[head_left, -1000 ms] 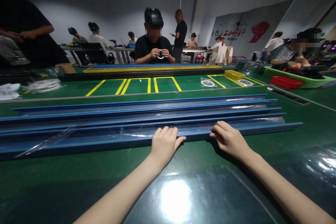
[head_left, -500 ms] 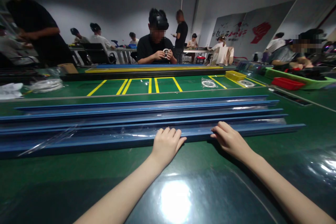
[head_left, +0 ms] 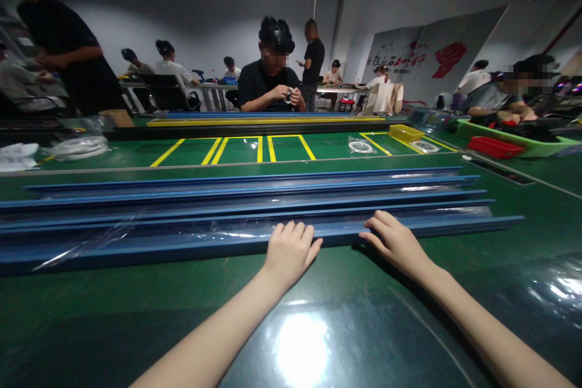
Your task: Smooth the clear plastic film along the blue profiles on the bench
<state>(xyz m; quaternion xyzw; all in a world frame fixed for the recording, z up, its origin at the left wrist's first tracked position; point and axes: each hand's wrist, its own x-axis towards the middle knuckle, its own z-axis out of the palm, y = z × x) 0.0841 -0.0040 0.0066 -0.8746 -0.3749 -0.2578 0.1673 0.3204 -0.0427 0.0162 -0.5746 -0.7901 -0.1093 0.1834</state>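
Long blue channels point(head_left: 182, 250) lie side by side across the green table, with clear plastic film point(head_left: 227, 234) over the nearest one. My left hand point(head_left: 290, 248) rests over the front edge of that nearest channel, its fingers bent over the rim and its thumb against the front side. To the right, my right hand point(head_left: 394, 238) is held at the same channel with its fingers loosely bent and the thumb apart from them. Nothing shows between them. Whether its fingertips touch the channel I cannot tell.
Beyond the channels are yellow tape lines point(head_left: 271, 148), a coil in plastic point(head_left: 361, 146), a yellow tray point(head_left: 405, 133) and a red tray point(head_left: 495, 147). A green bin point(head_left: 541, 147) stands at the right. A person point(head_left: 273, 82) sits opposite, hands on a small object.
My right hand has shifted slightly left, and its thumb has parted from the fingers. My left hand stays on the channel. The view has turned a little.
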